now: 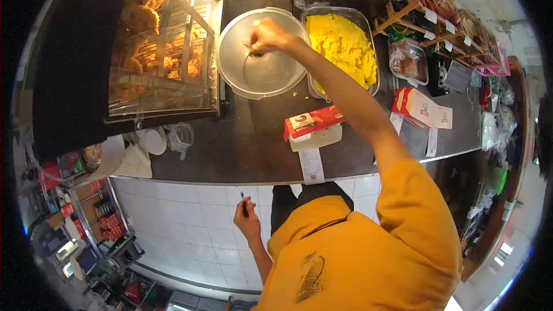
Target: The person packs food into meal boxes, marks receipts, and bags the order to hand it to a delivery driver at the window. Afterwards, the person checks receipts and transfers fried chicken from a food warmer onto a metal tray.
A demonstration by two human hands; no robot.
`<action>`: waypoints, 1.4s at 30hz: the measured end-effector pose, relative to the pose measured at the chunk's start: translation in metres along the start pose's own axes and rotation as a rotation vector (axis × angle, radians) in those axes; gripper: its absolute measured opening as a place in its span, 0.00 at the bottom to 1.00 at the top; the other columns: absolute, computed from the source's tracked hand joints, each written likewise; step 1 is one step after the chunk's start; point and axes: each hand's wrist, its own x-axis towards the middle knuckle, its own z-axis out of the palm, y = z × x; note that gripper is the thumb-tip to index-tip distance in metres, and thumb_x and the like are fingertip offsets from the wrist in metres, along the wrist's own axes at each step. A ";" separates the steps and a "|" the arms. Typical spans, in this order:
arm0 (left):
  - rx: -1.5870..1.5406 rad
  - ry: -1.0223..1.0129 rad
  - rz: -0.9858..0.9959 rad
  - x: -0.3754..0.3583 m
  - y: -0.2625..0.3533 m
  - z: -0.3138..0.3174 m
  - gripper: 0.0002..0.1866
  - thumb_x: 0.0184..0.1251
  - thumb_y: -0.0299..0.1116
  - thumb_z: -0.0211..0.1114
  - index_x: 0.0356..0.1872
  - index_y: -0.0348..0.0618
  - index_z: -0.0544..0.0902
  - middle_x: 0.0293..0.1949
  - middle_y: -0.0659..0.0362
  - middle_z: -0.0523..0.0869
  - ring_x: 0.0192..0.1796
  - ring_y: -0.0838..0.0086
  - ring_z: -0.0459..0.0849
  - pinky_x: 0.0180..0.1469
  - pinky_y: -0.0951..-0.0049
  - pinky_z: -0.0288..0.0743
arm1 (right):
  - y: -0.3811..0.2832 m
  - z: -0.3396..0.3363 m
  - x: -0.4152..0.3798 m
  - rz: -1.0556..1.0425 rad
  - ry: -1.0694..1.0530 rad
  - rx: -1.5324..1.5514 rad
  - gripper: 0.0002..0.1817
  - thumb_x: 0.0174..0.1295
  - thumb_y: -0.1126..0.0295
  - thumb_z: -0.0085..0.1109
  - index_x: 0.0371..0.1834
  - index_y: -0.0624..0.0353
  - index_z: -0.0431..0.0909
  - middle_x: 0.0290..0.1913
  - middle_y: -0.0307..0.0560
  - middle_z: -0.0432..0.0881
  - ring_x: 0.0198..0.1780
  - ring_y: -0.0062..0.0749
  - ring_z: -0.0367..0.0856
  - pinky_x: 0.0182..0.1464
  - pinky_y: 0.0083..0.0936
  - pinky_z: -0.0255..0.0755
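Note:
My right hand (268,37) is closed over the large pale bowl (228,78) at the back of the counter. Something thin and dark pokes out below its fingers, but I cannot make out what it is. Low in front of the counter edge, my left hand (247,219) grips a small black pen-like object (245,207). Right of the bowl, a clear tub holds a heap of yellow mash (340,46). Nearer to me a red and white food box (314,129) lies on the counter, with a printed receipt (311,166) at its front edge.
A lit glass case with fried food (167,52) stands at the left. Red and white paper bags (423,106) and another receipt (432,142) lie at the right. Behind them are a clear container (409,60) and a wooden rack (438,14). Crumpled plastic (180,138) sits at the front left.

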 end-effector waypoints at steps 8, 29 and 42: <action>0.084 -0.307 0.426 0.073 0.037 0.038 0.10 0.68 0.31 0.68 0.46 0.36 0.87 0.35 0.55 0.89 0.36 0.74 0.87 0.39 0.74 0.77 | -0.100 -0.008 -0.320 0.427 -0.173 0.898 0.08 0.55 0.73 0.70 0.35 0.67 0.89 0.28 0.44 0.87 0.28 0.22 0.84 0.33 0.21 0.78; 0.050 -0.165 0.253 0.041 0.023 0.065 0.08 0.68 0.31 0.70 0.43 0.36 0.86 0.33 0.60 0.89 0.36 0.83 0.82 0.40 0.77 0.75 | 0.086 0.055 -0.275 0.804 0.280 -0.061 0.26 0.57 0.44 0.65 0.34 0.61 0.88 0.33 0.61 0.87 0.39 0.55 0.88 0.42 0.46 0.79; 0.074 -0.102 -0.058 -0.009 -0.024 0.070 0.09 0.71 0.33 0.66 0.44 0.39 0.87 0.30 0.63 0.86 0.33 0.81 0.81 0.37 0.77 0.74 | 0.078 0.031 -0.277 0.616 0.353 -0.422 0.14 0.58 0.63 0.57 0.33 0.61 0.87 0.30 0.60 0.87 0.36 0.54 0.88 0.40 0.49 0.81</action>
